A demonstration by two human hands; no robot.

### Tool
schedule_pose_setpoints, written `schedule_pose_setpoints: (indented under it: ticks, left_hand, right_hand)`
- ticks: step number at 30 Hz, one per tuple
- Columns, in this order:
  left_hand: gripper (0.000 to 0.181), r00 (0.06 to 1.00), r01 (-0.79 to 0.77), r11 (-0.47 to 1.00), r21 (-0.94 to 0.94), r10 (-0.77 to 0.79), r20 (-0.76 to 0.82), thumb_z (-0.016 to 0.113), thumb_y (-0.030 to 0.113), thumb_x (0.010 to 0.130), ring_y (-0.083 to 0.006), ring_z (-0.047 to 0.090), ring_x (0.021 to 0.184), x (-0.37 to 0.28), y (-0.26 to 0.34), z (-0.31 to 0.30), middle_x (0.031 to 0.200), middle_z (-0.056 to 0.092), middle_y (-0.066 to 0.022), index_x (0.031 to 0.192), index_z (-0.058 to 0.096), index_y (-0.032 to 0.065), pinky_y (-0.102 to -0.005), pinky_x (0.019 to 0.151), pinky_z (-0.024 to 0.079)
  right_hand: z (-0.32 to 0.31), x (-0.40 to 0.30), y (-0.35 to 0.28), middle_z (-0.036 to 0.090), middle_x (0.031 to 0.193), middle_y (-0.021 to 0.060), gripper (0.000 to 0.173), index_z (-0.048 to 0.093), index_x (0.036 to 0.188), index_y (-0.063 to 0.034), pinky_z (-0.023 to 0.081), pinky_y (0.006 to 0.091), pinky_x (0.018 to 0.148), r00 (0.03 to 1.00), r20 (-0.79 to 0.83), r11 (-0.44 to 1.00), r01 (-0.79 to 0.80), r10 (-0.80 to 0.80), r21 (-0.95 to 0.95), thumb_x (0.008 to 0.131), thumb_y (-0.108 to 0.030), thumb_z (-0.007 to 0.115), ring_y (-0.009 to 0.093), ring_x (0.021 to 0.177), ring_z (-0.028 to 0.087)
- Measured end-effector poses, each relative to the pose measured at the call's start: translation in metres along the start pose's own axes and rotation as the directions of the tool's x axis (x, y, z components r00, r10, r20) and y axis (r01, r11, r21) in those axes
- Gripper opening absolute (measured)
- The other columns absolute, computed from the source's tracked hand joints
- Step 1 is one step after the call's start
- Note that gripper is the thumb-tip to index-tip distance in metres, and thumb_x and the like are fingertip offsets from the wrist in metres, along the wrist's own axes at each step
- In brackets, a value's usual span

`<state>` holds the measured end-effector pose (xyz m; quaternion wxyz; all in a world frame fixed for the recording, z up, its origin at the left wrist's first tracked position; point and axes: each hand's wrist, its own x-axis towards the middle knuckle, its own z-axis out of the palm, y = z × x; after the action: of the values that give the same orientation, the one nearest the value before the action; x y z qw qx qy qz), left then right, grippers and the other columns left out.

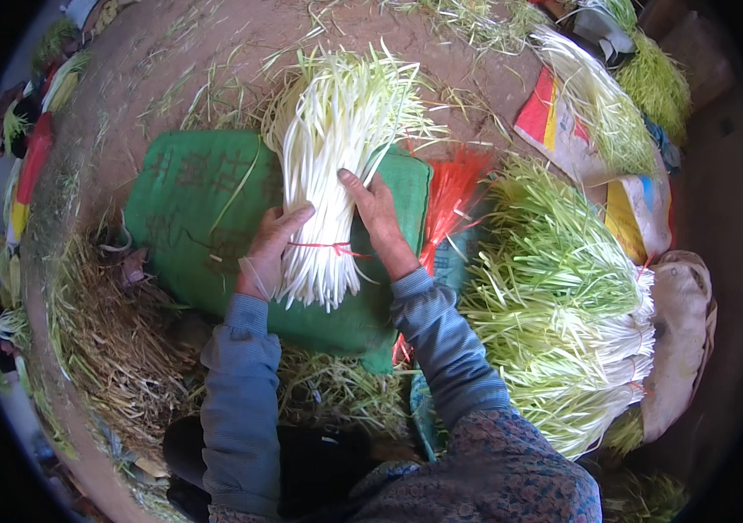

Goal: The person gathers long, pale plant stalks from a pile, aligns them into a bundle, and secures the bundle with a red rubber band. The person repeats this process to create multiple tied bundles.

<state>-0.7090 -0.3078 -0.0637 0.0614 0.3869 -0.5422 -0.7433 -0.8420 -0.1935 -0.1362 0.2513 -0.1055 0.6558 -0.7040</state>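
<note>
A bundle of blanched garlic chives [325,170], white at the stalks and yellow-green at the tips, lies over a green woven sack [195,196]. Red plastic twine [335,246] is tied around it near the cut ends. My left hand [273,245] holds the bundle's left side just above the twine, thumb across the stalks. My right hand [374,216] holds the right side a little higher, its thumb on the stalks and its fingers partly hidden behind them. A sheaf of loose red plastic strips [450,196] lies to the right of the sack.
Several tied chive bundles [561,307] are stacked at the right beside a rolled pale sack [678,340]. Dry brown stalks [123,340] are heaped at the left. More chives lie on a printed sack [557,140] at upper right. Scraps litter the dirt floor [129,78].
</note>
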Motion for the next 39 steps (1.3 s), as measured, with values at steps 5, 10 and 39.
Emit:
schedule_pose_setpoints:
  ticks: [5,10,39]
  left_hand:
    - [0.046,0.993,-0.013,0.998,0.057,0.006,0.118,0.075,0.023,0.085,-0.0162,0.066,0.094,0.001,0.004,0.009,0.106,0.067,-0.0096,0.12,0.058,-0.0017,-0.0303,0.081,0.053]
    - [0.046,0.983,-0.086,0.991,0.1,0.067,0.173,0.073,0.026,0.085,-0.0164,0.063,0.101,-0.004,0.02,0.028,0.109,0.067,-0.0085,0.12,0.062,-0.0029,-0.0297,0.091,0.048]
    - [0.041,0.9,0.227,0.927,-0.299,-0.082,0.428,0.051,0.028,0.099,-0.019,0.061,0.11,-0.154,-0.012,-0.024,0.122,0.062,-0.01,0.131,0.053,0.0029,-0.0359,0.1,0.046]
  right_hand:
    - [0.002,0.002,0.009,0.066,0.114,0.0212,0.079,0.053,0.128,0.0084,0.049,0.0357,0.091,0.999,0.012,0.995,-0.05,0.049,0.088,0.083,-0.054,0.07,0.028,0.102,0.065]
    - [-0.01,0.004,-0.02,0.066,0.115,0.0178,0.071,0.054,0.128,0.0072,0.05,0.0363,0.091,0.965,0.173,0.922,-0.241,0.195,0.303,0.087,-0.048,0.068,0.026,0.102,0.064]
    - [-0.01,-0.211,-0.081,0.056,0.129,0.0176,0.062,0.04,0.14,0.004,0.04,0.0347,0.105,0.939,0.281,0.97,-0.23,0.198,0.085,0.097,-0.036,0.059,0.024,0.121,0.052]
